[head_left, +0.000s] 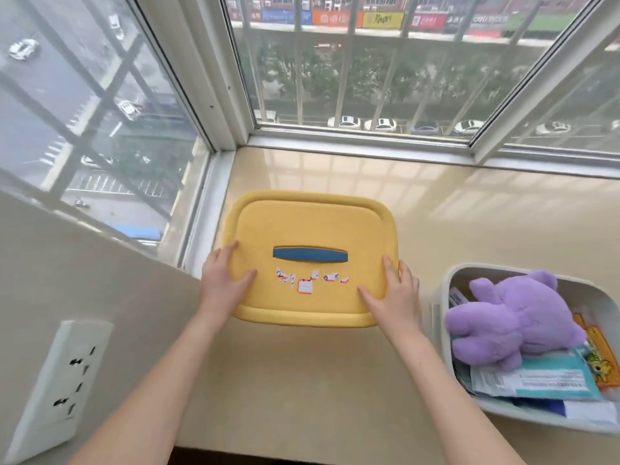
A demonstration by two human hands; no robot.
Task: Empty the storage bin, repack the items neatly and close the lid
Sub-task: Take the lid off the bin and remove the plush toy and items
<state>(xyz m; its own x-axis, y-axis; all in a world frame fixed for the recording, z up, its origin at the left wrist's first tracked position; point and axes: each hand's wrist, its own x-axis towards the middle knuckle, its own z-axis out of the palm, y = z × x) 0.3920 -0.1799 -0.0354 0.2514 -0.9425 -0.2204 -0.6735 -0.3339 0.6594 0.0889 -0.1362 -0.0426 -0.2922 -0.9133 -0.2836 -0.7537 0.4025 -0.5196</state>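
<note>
so the yellow lid (312,226) is off the storage bin (440,337), on the beige windowsill (469,213) just left of it. left hand (223,280) and right hand (396,297) lie flat on its top, one each side, fingers straight, gripping nothing. the bin's open, with a purple plush (513,317) on top of papers (536,380).

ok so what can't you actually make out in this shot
Head view only:
- storage bin: its right side is cut off by the frame edge.
- items under the purple plush toy and papers: covered by them.
- torn labels on the yellow lid: print too small.
- sill beneath the lid: hidden by it.
</note>
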